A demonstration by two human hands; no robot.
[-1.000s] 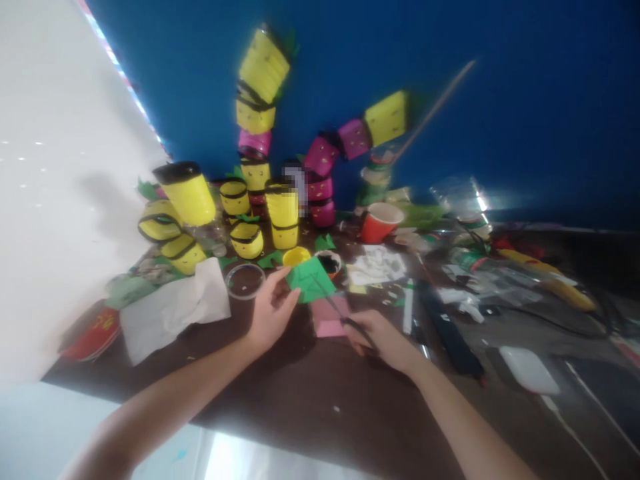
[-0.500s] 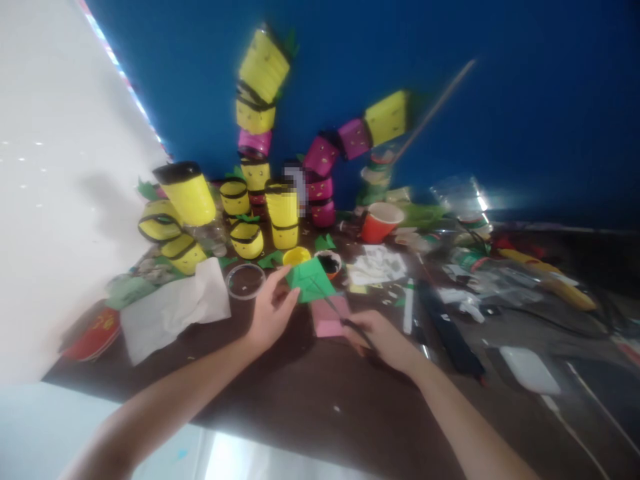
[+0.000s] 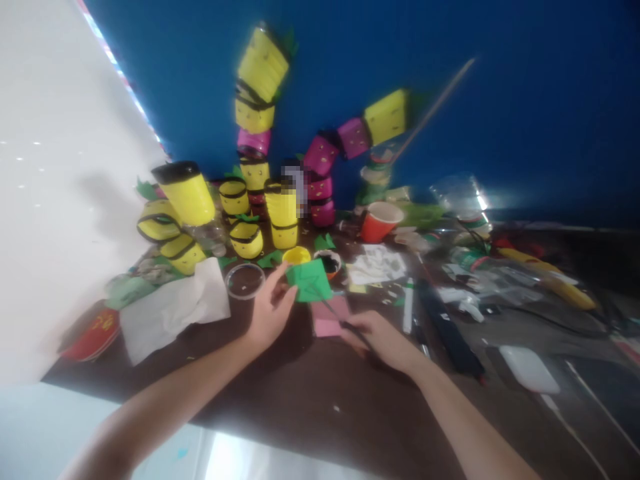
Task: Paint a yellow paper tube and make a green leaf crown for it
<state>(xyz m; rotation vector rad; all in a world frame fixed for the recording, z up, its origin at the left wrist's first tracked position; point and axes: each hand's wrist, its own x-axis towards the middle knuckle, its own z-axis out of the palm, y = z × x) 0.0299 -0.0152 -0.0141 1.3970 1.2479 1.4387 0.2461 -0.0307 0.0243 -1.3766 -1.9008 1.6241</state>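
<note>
A square of green paper [image 3: 311, 280] with dark lines drawn on it is pinched at its left edge between the fingers and thumb of my left hand [image 3: 273, 310]. My right hand [image 3: 377, 337] is closed around dark-handled scissors [image 3: 345, 319], whose blades reach up and left to the lower right part of the green paper. Blur hides how far apart the blades are. Under the blades lies a piece of pink paper [image 3: 331, 323] on the dark brown table [image 3: 300, 393].
Yellow cups with black rims [image 3: 247, 240] and magenta cups [image 3: 321, 156] stand at the back, some stacked against the blue wall. Near my hands are a paint cup [image 3: 329, 260], crumpled tissue [image 3: 377, 265] and a clear ring [image 3: 245, 281]. Right: orange cup [image 3: 381, 223], white marker [image 3: 409, 307], yellow-handled tool [image 3: 550, 273].
The green paper has turned slightly in my left hand and sits more level. The scissors have shifted a little left, closer over the paper. Both arms stay nearly in place.
</note>
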